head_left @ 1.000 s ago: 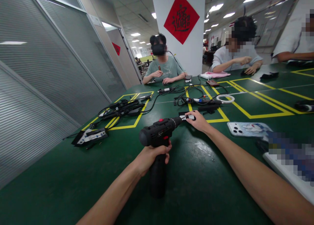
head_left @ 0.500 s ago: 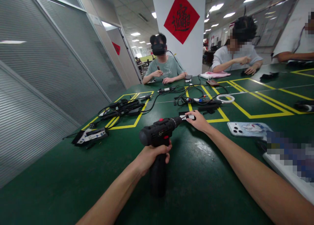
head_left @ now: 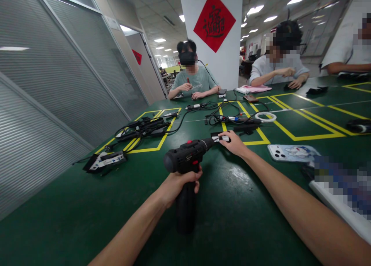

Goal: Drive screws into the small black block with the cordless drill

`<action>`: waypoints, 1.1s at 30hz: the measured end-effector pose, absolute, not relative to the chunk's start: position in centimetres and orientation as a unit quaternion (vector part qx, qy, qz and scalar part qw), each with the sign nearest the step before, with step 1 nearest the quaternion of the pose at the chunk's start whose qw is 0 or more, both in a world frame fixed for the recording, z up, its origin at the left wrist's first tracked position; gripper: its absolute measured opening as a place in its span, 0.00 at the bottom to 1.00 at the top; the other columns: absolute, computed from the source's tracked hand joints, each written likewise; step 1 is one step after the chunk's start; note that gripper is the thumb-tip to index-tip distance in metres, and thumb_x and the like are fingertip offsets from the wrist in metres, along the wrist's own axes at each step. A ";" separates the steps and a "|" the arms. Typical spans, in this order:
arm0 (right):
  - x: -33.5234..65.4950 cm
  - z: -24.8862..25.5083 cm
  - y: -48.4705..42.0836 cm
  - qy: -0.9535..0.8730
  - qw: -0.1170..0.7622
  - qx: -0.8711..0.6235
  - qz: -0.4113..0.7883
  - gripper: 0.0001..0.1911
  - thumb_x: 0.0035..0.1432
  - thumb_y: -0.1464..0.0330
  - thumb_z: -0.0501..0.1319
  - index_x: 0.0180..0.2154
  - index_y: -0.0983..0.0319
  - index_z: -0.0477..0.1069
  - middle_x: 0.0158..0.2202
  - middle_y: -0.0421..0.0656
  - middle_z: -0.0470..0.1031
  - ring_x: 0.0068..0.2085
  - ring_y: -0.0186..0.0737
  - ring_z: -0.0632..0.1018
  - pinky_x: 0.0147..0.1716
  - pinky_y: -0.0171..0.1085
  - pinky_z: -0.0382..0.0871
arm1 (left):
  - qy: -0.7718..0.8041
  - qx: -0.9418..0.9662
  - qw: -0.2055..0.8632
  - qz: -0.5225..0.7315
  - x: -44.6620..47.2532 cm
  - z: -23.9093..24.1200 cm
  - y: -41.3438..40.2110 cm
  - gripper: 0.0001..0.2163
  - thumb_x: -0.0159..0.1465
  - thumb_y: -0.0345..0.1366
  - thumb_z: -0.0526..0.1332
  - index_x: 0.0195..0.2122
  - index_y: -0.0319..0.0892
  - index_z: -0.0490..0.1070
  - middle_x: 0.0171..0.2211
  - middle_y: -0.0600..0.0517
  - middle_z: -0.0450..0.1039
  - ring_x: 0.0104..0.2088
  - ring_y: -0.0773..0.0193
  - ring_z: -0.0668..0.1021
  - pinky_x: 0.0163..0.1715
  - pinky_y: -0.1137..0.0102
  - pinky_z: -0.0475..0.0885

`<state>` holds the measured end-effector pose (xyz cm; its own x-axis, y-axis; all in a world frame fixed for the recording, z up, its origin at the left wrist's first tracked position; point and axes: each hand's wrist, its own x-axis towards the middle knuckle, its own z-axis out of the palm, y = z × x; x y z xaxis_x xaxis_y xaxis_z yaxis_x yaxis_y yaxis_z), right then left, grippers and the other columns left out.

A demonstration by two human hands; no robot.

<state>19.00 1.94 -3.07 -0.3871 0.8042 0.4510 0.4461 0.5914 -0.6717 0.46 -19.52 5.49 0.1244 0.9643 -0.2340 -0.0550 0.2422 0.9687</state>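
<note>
My left hand (head_left: 183, 183) is wrapped round the handle of a black cordless drill (head_left: 185, 156) with red buttons. The drill lies level in the air, its chuck pointing away and to the right. Right at its tip is a small black-and-white piece (head_left: 216, 135) lying low over the table. The thumb and fingers of my right hand (head_left: 234, 142) pinch this piece from the right side. Where exactly the bit meets the piece is too small to make out.
Tangled black cables (head_left: 145, 128) lie on the left, with a black-and-white bracket (head_left: 106, 161) nearer. More cables and a white ring (head_left: 266, 117) lie beyond my right hand. A phone (head_left: 292, 152) rests on the right of the green table. Co-workers sit opposite.
The view has shifted very slightly. Both hands, the drill and the small piece hold practically the same places.
</note>
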 end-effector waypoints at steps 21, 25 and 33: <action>19.0 -3.0 1.9 -0.801 0.392 -0.386 0.238 0.14 0.52 0.67 0.60 0.43 0.55 0.71 0.39 0.41 0.64 0.39 0.37 0.71 0.43 0.37 0.64 | 0.516 0.443 0.597 0.425 0.5 5.7 -19.5 0.11 0.55 0.33 0.59 0.39 0.37 0.67 0.32 0.51 0.65 0.22 0.71 0.70 0.26 0.72 0.64; 18.9 -3.1 1.9 -0.800 0.394 -0.389 0.233 0.14 0.52 0.67 0.60 0.43 0.55 0.71 0.39 0.41 0.64 0.40 0.38 0.71 0.45 0.38 0.63 | 0.517 0.441 0.600 0.423 0.5 5.7 -19.5 0.11 0.55 0.33 0.59 0.39 0.37 0.67 0.32 0.51 0.65 0.22 0.71 0.70 0.25 0.72 0.64; 19.1 -3.0 1.9 -0.801 0.391 -0.388 0.234 0.14 0.52 0.66 0.60 0.43 0.55 0.70 0.40 0.41 0.64 0.41 0.38 0.71 0.45 0.39 0.63 | 0.516 0.434 0.603 0.426 0.6 5.8 -19.6 0.11 0.54 0.33 0.59 0.39 0.37 0.67 0.32 0.51 0.66 0.22 0.70 0.70 0.26 0.71 0.65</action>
<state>19.05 1.87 -3.02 -0.3934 0.8047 0.4447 0.4390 0.5894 -0.6782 0.57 -19.59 5.77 0.1049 0.9616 -0.2536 -0.0658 0.2611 0.9631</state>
